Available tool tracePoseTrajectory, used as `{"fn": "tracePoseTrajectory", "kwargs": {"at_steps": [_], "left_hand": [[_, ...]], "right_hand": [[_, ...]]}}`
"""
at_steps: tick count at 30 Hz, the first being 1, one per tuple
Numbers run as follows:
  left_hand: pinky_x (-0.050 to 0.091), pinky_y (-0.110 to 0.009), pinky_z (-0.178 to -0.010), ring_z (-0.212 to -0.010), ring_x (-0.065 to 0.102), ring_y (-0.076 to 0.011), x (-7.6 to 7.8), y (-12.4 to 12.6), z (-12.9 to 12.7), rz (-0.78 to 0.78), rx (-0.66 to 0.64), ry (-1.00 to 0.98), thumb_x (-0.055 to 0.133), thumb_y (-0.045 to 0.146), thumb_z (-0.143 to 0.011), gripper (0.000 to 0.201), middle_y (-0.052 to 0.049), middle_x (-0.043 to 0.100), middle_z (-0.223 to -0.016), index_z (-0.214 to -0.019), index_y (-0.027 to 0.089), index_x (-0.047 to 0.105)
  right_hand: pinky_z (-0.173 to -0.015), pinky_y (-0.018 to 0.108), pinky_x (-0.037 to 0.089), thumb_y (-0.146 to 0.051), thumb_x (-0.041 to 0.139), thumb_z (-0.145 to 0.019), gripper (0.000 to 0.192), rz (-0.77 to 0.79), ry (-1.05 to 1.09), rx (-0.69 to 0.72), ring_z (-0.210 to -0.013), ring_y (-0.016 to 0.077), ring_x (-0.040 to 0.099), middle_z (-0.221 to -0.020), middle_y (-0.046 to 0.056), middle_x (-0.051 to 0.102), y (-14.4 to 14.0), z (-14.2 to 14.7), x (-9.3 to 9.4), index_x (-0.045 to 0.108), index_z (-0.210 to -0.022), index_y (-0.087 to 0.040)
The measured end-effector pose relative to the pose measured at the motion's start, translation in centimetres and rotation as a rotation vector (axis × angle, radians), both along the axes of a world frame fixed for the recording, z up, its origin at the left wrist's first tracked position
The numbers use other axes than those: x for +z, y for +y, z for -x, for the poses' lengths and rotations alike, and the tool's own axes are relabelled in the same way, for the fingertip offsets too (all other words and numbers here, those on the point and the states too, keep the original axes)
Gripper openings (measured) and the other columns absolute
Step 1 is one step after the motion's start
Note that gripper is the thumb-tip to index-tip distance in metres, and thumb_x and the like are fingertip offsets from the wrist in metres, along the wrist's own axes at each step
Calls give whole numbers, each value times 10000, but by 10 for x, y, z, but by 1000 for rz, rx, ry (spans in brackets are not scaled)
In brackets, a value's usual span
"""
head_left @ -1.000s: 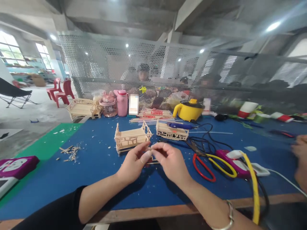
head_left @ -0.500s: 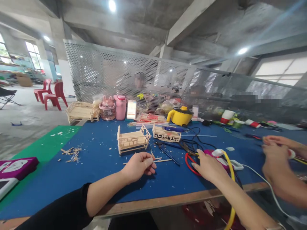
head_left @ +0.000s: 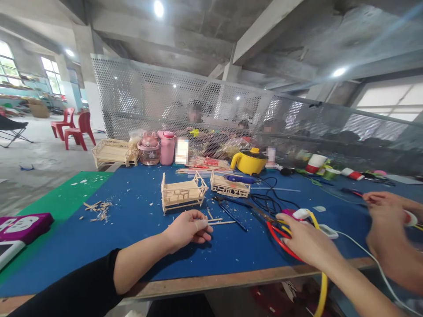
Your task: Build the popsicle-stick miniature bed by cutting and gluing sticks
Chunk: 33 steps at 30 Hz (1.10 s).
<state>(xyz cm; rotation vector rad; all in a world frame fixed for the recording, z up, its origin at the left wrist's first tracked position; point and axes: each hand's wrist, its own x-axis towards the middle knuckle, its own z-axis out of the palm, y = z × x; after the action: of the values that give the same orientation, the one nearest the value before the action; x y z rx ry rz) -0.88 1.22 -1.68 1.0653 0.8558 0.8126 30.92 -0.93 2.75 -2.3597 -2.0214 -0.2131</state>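
Two stick cribs (head_left: 183, 192) stand finished; just nearer, left hand (head_left: 188, 228) pinches loose sticks (head_left: 220, 221), right hand (head_left: 306, 240) open over scissors (head_left: 280, 240).

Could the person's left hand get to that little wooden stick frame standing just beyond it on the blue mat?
Probably yes: the left hand rests just short of the wooden frame, with only loose sticks and bare blue mat between them.

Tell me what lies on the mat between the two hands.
Head view: thin wooden sticks and a dark slim tool lie between the left hand and the right hand.
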Motion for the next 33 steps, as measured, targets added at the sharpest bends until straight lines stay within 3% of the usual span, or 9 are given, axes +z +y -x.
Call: {"fn": "tracePoseTrajectory", "kwargs": {"at_steps": [3,5,7,9,11,16,21,27,33], "left_hand": [[461,-196,-546,-585,629,-94,0,-1,0,-10,2,-1,723,333,-667,307,-45,680,-741,-741,155,484],[459,-194,-548,-578,624,-93,1,-1,0,-19,3,-5,748,312,-644,312,-41,677,-705,-742,150,499],[464,-195,-560,-597,630,-98,1,-2,0,-12,-1,-24,767,308,-626,327,-45,682,-702,-772,146,524],[475,-196,-584,-633,641,-103,2,-3,-1,-10,0,-42,773,326,-623,342,-55,692,-732,-808,141,552],[481,-196,-601,-666,650,-107,3,-5,-1,-18,8,-46,771,356,-624,351,-60,697,-763,-817,139,572],[492,-225,-610,-683,663,-136,2,-7,0,-58,-60,-10,751,429,-627,362,-69,704,-787,-784,141,598],[496,-246,-662,-688,646,-138,5,-11,4,-228,-156,53,624,443,-749,310,-55,686,-755,-796,139,658],[490,-272,-743,-803,636,-172,10,-13,7,-415,-207,81,454,415,-865,357,-85,684,-882,-901,137,675],[477,-266,-782,-851,629,-182,9,-15,8,-533,-195,90,391,381,-901,354,-69,683,-900,-956,157,660]], "right_hand": [[-694,407,474,-187,594,-590,484,38,247,-11,-878,337,652,-1060,178,672,-27,-13,-5,669,-1058,-280],[-696,379,513,-236,609,-598,506,143,623,87,-833,298,668,-1016,127,692,-48,-14,-13,638,-1099,-299],[-691,380,538,-336,637,-627,586,282,938,228,-810,290,672,-937,121,698,-69,0,-23,567,-1202,-251],[-743,358,538,-357,661,-615,600,214,1063,278,-887,290,662,-994,132,681,-82,26,-27,554,-1192,-227],[-829,324,511,-392,657,-667,589,123,960,273,-1037,262,609,-1173,105,616,-86,57,-23,498,-1221,-273],[-753,329,508,-479,631,-700,503,92,676,358,-871,228,632,-980,44,659,-67,110,-4,490,-1138,-276],[-739,337,485,-417,661,-686,476,101,621,462,-811,209,616,-931,13,652,-53,121,-4,487,-1108,-282],[-760,303,487,-320,646,-700,463,135,733,520,-828,178,616,-957,13,643,-47,128,-11,453,-1115,-253],[-747,375,501,-454,662,-672,468,-32,604,282,-829,241,627,-910,73,657,-39,134,-31,485,-1029,-208]]}}
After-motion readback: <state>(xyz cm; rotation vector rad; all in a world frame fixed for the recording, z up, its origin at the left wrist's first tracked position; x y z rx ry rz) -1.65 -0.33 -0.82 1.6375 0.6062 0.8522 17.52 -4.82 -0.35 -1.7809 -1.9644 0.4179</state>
